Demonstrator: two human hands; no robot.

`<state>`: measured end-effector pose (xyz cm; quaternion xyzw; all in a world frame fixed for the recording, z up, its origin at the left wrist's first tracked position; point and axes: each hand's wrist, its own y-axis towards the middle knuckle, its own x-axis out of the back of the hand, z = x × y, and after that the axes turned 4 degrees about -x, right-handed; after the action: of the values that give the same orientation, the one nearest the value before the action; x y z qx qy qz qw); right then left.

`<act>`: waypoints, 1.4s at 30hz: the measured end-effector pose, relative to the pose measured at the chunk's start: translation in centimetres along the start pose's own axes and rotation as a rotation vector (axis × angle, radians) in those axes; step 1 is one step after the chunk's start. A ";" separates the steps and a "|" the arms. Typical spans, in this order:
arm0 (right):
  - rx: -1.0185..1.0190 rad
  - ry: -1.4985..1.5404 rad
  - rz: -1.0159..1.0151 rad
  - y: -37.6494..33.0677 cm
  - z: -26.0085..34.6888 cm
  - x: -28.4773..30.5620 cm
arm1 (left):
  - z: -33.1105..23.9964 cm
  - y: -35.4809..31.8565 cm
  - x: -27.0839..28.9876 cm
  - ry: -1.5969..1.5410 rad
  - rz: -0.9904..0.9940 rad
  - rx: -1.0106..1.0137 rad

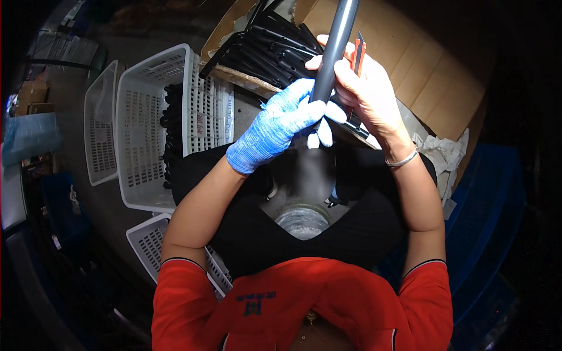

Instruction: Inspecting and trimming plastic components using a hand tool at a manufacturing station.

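Note:
A smooth dark grey tube [335, 51] slants up from between my hands past the top edge of the picture. My left hand [272, 126], in a blue knit glove with pale fingertips, is closed around its lower end. My bare right hand [374, 93] grips a red utility knife [358, 54], its dark blade pointing up beside the tube. The thumb and fingers of that hand also rest against the tube. A bracelet [404, 159] circles my right wrist.
Black tubular parts [272, 50] are heaped in a cardboard box [410, 52] beyond my hands. To the left stands a white plastic basket [188, 111] with black parts inside, another white basket [100, 126] beside it. Crumpled white wrapping [442, 155] and a blue bin [489, 216] are at right.

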<state>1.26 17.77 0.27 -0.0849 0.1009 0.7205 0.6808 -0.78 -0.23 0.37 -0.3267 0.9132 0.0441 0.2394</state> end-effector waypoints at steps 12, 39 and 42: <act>-0.009 -0.175 -0.002 -0.1 0.6 -0.8 | 0.4 0.3 -0.3 0.197 -0.151 0.031; 0.547 -1.105 -0.221 -1.6 0.7 -2.1 | -0.5 0.3 0.6 0.054 -0.289 -0.159; 0.526 -1.185 -0.202 -1.7 0.8 -2.4 | -0.6 0.2 0.4 0.067 -0.288 -0.159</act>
<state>3.11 15.79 1.58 0.4867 -0.1269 0.5291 0.6834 -1.39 -0.41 0.70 -0.4733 0.8582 0.0703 0.1861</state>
